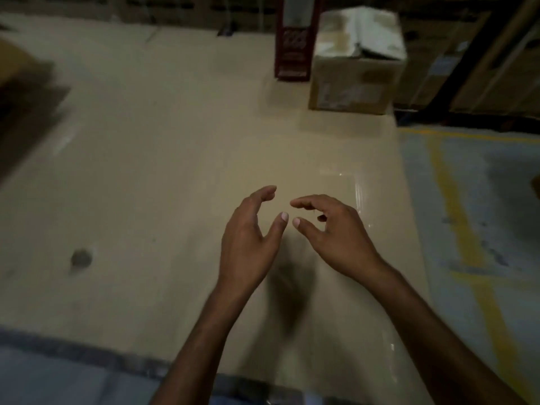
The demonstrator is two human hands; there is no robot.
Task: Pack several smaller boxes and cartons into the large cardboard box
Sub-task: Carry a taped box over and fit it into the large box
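Observation:
My left hand (251, 238) and my right hand (336, 232) hover side by side over the middle of a wide tan cardboard surface (163, 171). Both have loosely curved fingers and hold nothing. Their thumbs nearly meet. Far back on the right stands a brown cardboard box (358, 62) with pale crumpled wrapping on top. Just left of it a tall dark red carton (293, 39) stands upright. Both are well beyond my hands. The picture is blurred.
A brown box edge (14, 68) shows at the far left. Grey floor with yellow lines (467, 214) lies to the right of the cardboard surface. Dark shelving with stacked cartons (482, 68) stands at the back right. A small round dark mark (81, 258) sits on the surface at left.

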